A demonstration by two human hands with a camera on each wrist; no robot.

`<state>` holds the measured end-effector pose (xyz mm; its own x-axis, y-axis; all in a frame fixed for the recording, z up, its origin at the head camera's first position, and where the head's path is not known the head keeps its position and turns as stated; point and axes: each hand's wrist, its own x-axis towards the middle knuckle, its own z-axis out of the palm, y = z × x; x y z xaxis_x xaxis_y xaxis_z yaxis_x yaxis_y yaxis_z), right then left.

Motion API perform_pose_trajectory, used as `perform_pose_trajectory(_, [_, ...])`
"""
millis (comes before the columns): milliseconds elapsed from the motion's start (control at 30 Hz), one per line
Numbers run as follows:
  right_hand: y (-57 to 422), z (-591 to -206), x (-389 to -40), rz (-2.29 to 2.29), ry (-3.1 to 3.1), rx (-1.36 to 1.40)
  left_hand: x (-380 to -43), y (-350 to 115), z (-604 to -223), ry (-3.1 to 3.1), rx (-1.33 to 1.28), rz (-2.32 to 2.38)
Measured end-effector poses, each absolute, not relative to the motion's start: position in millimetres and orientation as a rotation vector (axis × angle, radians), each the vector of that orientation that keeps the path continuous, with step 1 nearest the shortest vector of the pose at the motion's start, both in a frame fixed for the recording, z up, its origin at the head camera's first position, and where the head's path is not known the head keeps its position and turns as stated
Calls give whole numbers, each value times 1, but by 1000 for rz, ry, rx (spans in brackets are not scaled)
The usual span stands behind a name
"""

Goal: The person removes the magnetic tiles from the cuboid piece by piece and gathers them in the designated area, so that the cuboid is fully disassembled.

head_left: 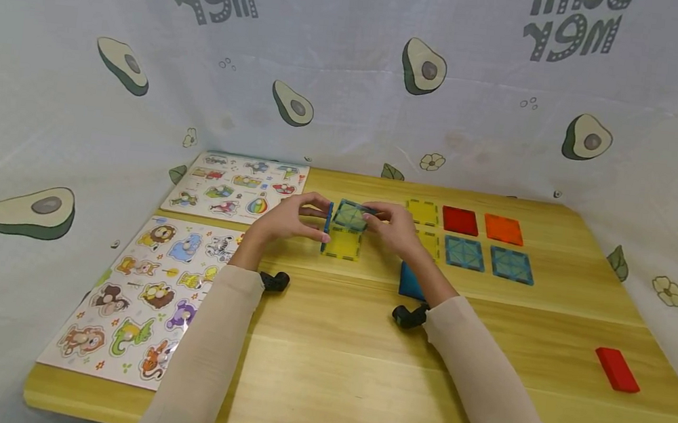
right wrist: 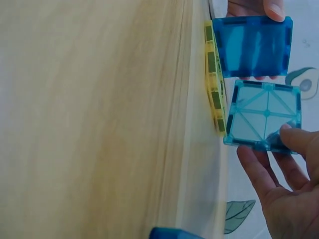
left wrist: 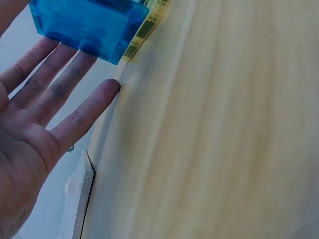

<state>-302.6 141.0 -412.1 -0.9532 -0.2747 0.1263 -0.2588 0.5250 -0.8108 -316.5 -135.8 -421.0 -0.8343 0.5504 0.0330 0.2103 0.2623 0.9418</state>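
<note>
My left hand (head_left: 284,221) holds a plain blue square magnetic tile (right wrist: 253,47) upright, thumb at its edge and fingers behind it. That tile stands along the left side of a yellow tile (head_left: 342,246) lying flat on the table. My right hand (head_left: 397,229) pinches a teal tile with crossing lines (right wrist: 266,115) between thumb and fingers. In the right wrist view the teal tile is upright, its lower edge close over the yellow tile, beside the plain blue one. The left wrist view shows the left fingers (left wrist: 65,89) spread beneath the blue tile.
To the right lie yellow, red (head_left: 460,221), orange (head_left: 503,229) and teal tiles (head_left: 512,264). A blue piece (head_left: 410,281) is partly hidden by the right forearm. A red block (head_left: 616,370) sits near the right edge. Two picture puzzle boards (head_left: 140,301) cover the left side.
</note>
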Motion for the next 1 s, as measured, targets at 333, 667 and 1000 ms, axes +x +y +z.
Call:
perform_pose_trajectory(333, [161, -401, -298, -1566, 2681, -359, -317, -134, -421, 2204, 680, 1613])
perform_pose_trajectory(667, [189, -390, -278, -1535, 2750, -428, -317, -135, -420, 2176, 673, 1620])
perform_pose_trajectory(1000, [229, -381, -258, -1473, 2769, -489, -313, -132, -415, 2136, 624, 1634])
